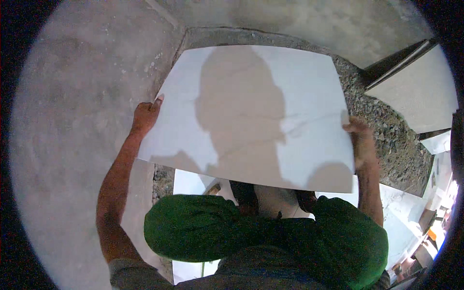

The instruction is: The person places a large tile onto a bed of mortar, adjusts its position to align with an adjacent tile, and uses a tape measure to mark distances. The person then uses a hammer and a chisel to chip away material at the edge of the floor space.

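A large white floor tile (309, 92) with faint grey veins spans the middle of the head view, and a dark shadow of a head falls across it. Its left edge is gripped by my left hand (146, 116), the thumb lying on the face and the fingers hidden behind. On the opposite edge my right hand (360, 130) is closed, its fingertips at the rim. The tile is held out in front of my bent, green-clothed knees (193, 227). Whether its far edge touches the ground cannot be made out.
Rough grey gravel (382, 130) lies to the right of the tile. A plain grey wall (82, 121) rises on the left. More pale tiles or boards (411, 92) lean at the far right. White tiles (396, 208) cover the floor near me, with scattered items at the lower right.
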`<action>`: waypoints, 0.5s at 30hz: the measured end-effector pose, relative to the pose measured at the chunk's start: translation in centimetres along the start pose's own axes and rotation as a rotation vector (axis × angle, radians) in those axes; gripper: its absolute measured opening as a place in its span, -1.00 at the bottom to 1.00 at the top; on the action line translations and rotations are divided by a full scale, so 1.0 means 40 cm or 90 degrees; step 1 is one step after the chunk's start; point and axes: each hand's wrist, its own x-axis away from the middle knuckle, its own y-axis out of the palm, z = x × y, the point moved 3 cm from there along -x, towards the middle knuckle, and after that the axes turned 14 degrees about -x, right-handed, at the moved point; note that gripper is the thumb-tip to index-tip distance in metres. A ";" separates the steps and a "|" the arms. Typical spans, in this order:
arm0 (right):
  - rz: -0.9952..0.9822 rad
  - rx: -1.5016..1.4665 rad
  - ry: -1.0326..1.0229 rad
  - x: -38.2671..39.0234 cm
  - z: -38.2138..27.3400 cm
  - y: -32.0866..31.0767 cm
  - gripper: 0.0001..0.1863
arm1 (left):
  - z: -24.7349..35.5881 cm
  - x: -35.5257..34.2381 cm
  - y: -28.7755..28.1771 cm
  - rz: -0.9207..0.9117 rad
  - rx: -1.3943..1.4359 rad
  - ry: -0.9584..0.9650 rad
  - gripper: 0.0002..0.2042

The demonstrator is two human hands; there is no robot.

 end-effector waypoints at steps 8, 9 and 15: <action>0.052 0.719 -0.528 -0.179 0.198 0.029 -0.69 | 0.056 -0.137 0.140 0.208 0.127 0.005 -0.31; 0.083 0.561 -0.397 -0.206 0.222 0.008 -0.68 | 0.057 -0.145 0.163 0.248 0.168 0.036 -0.31; 0.213 0.349 -0.260 -0.270 0.307 0.006 -0.70 | 0.025 -0.247 0.285 0.042 0.059 -0.130 -0.36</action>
